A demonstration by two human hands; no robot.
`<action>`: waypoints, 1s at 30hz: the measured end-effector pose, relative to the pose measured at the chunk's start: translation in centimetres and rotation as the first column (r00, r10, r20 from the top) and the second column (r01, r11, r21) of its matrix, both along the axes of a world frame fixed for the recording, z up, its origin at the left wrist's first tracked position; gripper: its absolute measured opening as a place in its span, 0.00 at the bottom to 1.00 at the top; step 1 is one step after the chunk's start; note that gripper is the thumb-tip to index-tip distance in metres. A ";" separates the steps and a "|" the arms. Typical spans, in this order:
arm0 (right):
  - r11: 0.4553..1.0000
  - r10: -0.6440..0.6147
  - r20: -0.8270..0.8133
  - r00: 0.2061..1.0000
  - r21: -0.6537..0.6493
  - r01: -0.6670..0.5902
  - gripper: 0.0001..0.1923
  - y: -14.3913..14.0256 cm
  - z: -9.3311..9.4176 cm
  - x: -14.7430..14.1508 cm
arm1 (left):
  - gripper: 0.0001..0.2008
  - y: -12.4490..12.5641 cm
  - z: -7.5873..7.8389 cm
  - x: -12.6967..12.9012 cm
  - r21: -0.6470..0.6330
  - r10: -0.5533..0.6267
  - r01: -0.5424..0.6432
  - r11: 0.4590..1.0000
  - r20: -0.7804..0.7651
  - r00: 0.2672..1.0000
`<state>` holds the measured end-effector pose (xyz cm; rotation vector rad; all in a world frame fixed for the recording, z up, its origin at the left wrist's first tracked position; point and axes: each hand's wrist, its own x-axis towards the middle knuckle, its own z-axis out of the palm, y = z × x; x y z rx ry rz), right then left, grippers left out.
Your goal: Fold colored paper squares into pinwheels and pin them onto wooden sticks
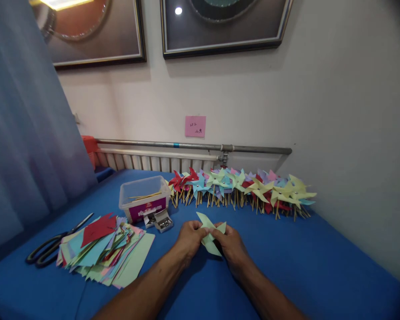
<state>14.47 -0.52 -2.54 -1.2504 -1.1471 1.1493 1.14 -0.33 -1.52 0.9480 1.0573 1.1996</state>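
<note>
Between my two hands, just above the blue tabletop, is a pale green paper pinwheel (213, 246) with its blades folded in. My left hand (190, 238) grips its left side, the thumb pressed near the centre. From the right, my right hand (231, 244) pinches it with the thumb also close to the middle. Whether a pin sits at the centre is hidden by the thumbs. Two small open boxes of metal pins (164, 222) lie just left of my hands. Behind them stands a clear plastic tub (144, 198) with a few thin wooden sticks (145, 196) inside.
A pile of coloured cut paper (103, 253) lies at left, beside large black-handled scissors (58, 242). Finished pinwheels on sticks (240, 186) line the back of the blue-covered table (286, 266). A pipe (186, 145) and radiator run along the wall; a blue curtain (30, 133) hangs left.
</note>
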 end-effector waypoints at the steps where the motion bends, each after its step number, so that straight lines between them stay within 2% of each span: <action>1: 1.000 -0.008 -0.010 1.000 -0.015 0.008 0.15 0.0 0.0 0.0 | 0.16 -0.1 0.1 0.0 -0.006 -0.013 0.013 1.000 0.006 1.000; 4: 0.998 -0.018 -0.124 0.992 -0.059 0.011 0.16 -0.2 0.4 0.0 | 0.15 -0.2 0.5 -0.1 -0.013 -0.043 0.044 0.999 0.075 0.996; 7: 0.996 0.003 -0.263 0.965 -0.085 -0.026 0.18 -0.6 1.1 0.0 | 0.13 -0.2 1.1 -0.4 -0.003 -0.016 0.016 1.000 0.153 0.988; 10: 0.995 0.008 -0.345 0.939 -0.092 -0.042 0.17 -0.9 1.8 0.2 | 0.14 -0.1 1.7 -0.9 0.058 -0.027 0.018 0.998 0.142 0.990; 12: 0.994 -0.005 -0.366 0.931 -0.100 -0.034 0.16 -1.0 2.1 0.5 | 0.14 -0.2 2.1 -1.3 0.169 -0.069 0.057 0.984 0.063 0.996; 15: 0.993 -0.022 -0.365 0.931 -0.116 -0.022 0.16 -1.0 2.1 0.8 | 0.10 -0.4 2.5 -1.8 0.348 -0.104 0.143 0.926 -0.129 0.986; 19: 0.994 -0.024 -0.350 0.937 -0.105 -0.014 0.17 -0.6 1.4 0.9 | 0.05 -0.6 2.5 -2.1 0.435 -0.101 0.239 0.868 -0.316 0.943; 23: 0.995 -0.070 -0.295 0.953 -0.094 0.043 0.21 -0.1 0.8 0.8 | 0.06 -0.8 2.3 -2.0 0.463 -0.021 0.231 0.856 -0.414 0.910; 26: 0.994 -0.104 -0.208 0.973 -0.063 0.093 0.21 -0.1 0.8 0.5 | 0.06 -0.9 2.0 -1.7 0.511 0.083 0.211 0.833 -0.493 0.866; 30: 0.996 -0.093 -0.113 0.989 -0.023 0.091 0.20 -0.4 0.7 -0.1 | 0.07 -1.1 1.3 -1.3 0.567 0.230 0.160 0.808 -0.554 0.800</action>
